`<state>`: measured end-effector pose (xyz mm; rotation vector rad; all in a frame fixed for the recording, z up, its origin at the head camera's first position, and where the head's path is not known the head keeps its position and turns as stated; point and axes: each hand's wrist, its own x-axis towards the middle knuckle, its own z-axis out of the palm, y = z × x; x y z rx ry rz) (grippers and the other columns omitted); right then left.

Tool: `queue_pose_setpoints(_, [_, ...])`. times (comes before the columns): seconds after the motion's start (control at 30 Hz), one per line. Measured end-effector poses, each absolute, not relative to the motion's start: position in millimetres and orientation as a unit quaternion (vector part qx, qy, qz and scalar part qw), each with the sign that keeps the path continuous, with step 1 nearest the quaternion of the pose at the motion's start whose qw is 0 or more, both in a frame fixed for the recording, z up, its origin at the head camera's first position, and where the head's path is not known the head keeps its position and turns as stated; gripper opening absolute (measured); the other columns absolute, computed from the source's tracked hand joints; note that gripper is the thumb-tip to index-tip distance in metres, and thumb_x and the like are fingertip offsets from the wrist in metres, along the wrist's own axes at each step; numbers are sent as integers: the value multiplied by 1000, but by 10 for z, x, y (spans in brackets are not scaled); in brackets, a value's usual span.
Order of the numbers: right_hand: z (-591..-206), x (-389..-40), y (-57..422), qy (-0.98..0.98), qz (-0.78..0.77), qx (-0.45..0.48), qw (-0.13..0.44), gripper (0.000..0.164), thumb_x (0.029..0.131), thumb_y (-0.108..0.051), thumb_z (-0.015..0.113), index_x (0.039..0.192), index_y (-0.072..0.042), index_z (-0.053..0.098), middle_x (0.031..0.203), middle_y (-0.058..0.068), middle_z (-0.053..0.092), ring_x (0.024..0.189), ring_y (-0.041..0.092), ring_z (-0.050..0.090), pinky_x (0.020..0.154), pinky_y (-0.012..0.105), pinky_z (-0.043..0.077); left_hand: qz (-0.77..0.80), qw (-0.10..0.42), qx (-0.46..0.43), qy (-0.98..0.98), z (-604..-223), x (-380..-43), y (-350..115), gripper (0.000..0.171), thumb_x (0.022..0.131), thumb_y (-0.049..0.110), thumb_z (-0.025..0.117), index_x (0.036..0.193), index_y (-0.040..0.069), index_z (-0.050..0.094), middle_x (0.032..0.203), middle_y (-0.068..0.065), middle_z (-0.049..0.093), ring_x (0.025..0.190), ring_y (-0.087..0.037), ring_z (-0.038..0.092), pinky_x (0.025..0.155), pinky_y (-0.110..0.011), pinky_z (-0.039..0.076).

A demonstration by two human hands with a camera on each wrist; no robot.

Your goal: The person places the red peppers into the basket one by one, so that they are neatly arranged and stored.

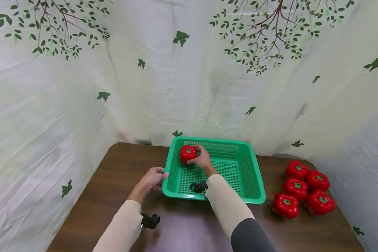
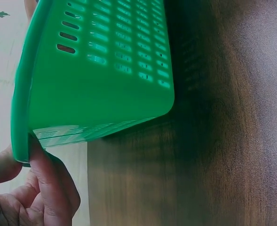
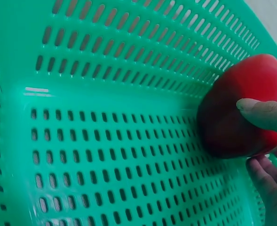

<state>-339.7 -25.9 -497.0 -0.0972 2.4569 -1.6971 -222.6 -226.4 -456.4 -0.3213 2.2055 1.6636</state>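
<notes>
A green slotted plastic basket (image 1: 230,196) sits on the brown table. Its left rim is pinched by my left hand (image 1: 153,178); in the left wrist view the thumb lies on the outer side of the rim (image 2: 20,117) and the fingers curl under it. Inside the basket, toward its back left corner, my right hand (image 1: 204,160) grips a glossy red bell pepper (image 1: 188,154) with a green stem. In the right wrist view the thumb presses the side of this bell pepper (image 3: 241,108), with other fingers around its far side.
Several more red bell peppers (image 1: 295,189) are grouped on the table (image 1: 119,175) to the right of the basket. A pale curtain (image 1: 189,87) with printed leaves and branches hangs behind the table and along both sides.
</notes>
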Motion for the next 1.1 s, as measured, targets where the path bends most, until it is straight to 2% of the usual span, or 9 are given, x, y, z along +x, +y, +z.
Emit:
queue_pose_setpoints(0.2, [-4977,-3372,-251,829,-554,-33,74,75,71,4,82,136,-13,48,132,15,51,118,34,50,92,47,48,594,186,-97,777,-4486,-2201,-2219,37,100,15,51,127,-10,48,103,-18,60,85,-25,63,72,-36,57])
queue_pose_setpoints(0.53, [-4954,-3355,-192,842,-530,-62,80,77,71,1,83,138,-10,44,131,16,51,117,33,51,92,46,49,585,184,-113,782,-4525,-2204,-2172,34,100,14,51,128,-7,50,103,-17,60,83,-24,63,72,-38,57])
queue_pose_setpoints(1.1, [-4795,-3248,-2,817,-567,-58,83,80,74,-3,82,142,-12,42,140,17,44,125,38,45,94,49,47,577,179,-120,788,-4518,-2199,-2239,36,100,14,51,129,-7,49,105,-19,59,84,-25,62,73,-38,57])
